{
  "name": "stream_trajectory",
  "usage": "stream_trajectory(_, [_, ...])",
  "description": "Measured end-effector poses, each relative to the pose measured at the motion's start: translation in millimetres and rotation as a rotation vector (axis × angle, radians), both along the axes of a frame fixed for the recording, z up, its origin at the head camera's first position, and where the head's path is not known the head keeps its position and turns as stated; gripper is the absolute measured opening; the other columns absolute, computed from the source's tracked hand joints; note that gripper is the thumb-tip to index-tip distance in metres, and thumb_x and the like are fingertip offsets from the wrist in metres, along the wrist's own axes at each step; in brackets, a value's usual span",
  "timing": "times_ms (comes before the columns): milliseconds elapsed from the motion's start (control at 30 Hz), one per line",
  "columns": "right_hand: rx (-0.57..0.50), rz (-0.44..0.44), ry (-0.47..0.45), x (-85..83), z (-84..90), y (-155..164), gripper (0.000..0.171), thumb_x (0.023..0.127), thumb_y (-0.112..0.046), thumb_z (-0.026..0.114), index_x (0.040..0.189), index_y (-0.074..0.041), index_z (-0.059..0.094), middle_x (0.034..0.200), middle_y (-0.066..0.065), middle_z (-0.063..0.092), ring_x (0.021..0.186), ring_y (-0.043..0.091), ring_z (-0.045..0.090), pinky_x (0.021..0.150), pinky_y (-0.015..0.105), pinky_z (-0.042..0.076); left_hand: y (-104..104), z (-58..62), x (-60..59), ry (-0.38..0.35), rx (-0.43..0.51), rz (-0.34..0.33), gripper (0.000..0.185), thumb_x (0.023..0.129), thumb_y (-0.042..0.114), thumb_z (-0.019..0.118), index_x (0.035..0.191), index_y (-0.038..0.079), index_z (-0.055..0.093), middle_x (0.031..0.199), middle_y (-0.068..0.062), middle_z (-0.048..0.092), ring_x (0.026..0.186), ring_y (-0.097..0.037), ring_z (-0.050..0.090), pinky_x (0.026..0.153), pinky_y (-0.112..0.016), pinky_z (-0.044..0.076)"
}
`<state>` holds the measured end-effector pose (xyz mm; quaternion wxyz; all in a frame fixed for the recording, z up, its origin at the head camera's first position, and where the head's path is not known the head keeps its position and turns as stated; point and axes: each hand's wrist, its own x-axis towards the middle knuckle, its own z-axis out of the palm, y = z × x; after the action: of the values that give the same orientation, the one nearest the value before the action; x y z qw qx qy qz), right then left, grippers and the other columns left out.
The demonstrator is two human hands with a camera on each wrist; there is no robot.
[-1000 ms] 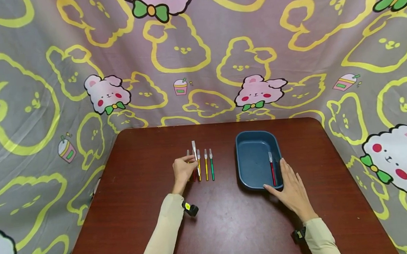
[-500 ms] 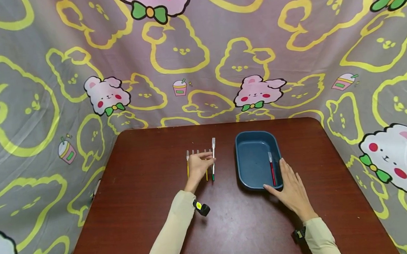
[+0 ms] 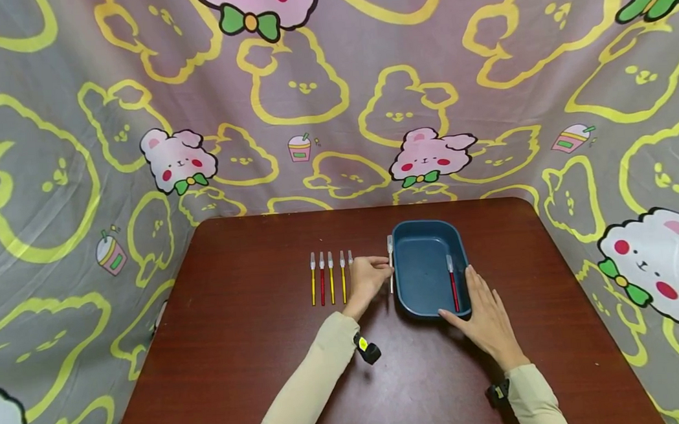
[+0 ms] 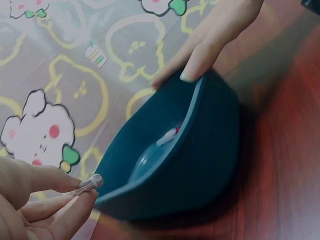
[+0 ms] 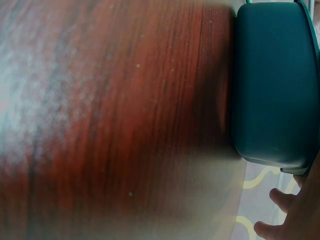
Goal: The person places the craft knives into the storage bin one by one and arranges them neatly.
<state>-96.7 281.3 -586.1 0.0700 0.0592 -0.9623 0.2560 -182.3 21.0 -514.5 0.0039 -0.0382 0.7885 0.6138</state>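
Closest to the camera are the two sleeves in a pale beige fabric, each with a small black camera strapped at the wrist. The right hand (image 3: pixel 486 316) lies flat with its fingers straight and spread, palm down on the dark wooden table (image 3: pixel 254 347), fingertips up against the near right corner of the blue tub (image 3: pixel 407 286). It's not gripping anything, just resting against the tub's wall. In the left wrist view you can see those fingers laid over the tub's rim.

A bit further in, the left hand (image 3: pixel 369 278) has its fingers curled round a pen (image 3: pixel 391 264), pinching it near the middle so it stands nearly upright with the clear cap on top. The pen is off the table, just beside the tub's left wall and not over the rim. I can't make out the colour of its barrel; the hand and the angle hide most of it.

Inside the tub there's a red pen (image 3: pixel 452 281) lying along the right side, clear cap pointing away.

Left of the holding hand sits a row of pens (image 3: pixel 327 279) lying side by side on the table, yellow and red barrels, caps all pointing away. The one nearest the hand is mostly hidden behind it.

Behind the table hangs a grey cloth (image 3: pixel 332 96) printed with yellow bunny outlines and pink bunnies.
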Motion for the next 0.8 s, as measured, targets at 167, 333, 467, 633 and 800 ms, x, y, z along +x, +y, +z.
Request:
stream_trajectory(167, [0.009,-0.002,0.003,-0.6,0.0,-0.2,0.117,0.089,-0.06,0.074,0.17,-0.005,0.011,0.173,0.022,0.021,0.154,0.049,0.026,0.119,0.073,0.02,19.9,1.6,2.6,0.01,-0.015,-0.033,0.023,0.081,-0.008,0.076,0.104,-0.009,0.08,0.079,-0.014,0.078,0.061,-0.022,0.076,0.06,-0.032,0.062])
stream_trajectory(333, [0.014,0.0,0.002,-0.2,-0.5,-0.2,0.115,0.089,-0.06,0.074,0.169,-0.005,0.012,0.173,0.022,0.02,0.154,0.049,0.025,0.119,0.073,0.02,39.0,2.4,4.3,0.024,-0.09,-0.065,0.027,0.08,-0.007,0.079,0.107,-0.007,0.08,0.077,-0.011,0.078,0.056,-0.017,0.074,0.054,-0.021,0.056])
stream_trajectory(467, [0.026,0.002,0.013,0.1,-0.5,-0.3,0.113,0.09,-0.06,0.074,0.169,-0.003,0.016,0.173,0.021,0.02,0.153,0.049,0.026,0.118,0.074,0.02,56.1,-2.8,3.4,-0.01,-0.098,-0.072,0.028,0.079,-0.008,0.082,0.107,-0.007,0.08,0.076,-0.011,0.078,0.054,-0.016,0.073,0.049,-0.02,0.054])
stream_trajectory(633, [0.039,0.0,0.028,-0.2,-1.3,-0.5,0.112,0.089,-0.06,0.075,0.168,-0.002,0.019,0.173,0.021,0.021,0.153,0.05,0.027,0.118,0.074,0.021,74.1,-12.2,2.9,-0.052,-0.121,-0.068,0.026,0.078,-0.009,0.083,0.103,-0.006,0.08,0.072,-0.009,0.077,0.052,-0.016,0.072,0.049,-0.019,0.053])
stream_trajectory(800, [0.044,0.002,0.02,0.2,-1.2,-0.6,0.113,0.09,-0.06,0.074,0.168,-0.003,0.017,0.174,0.021,0.02,0.153,0.05,0.026,0.119,0.073,0.019,86.8,-18.6,3.4,-0.066,-0.188,-0.033,0.024,0.076,-0.008,0.085,0.099,-0.002,0.081,0.064,-0.006,0.074,0.049,-0.015,0.07,0.05,-0.019,0.052])
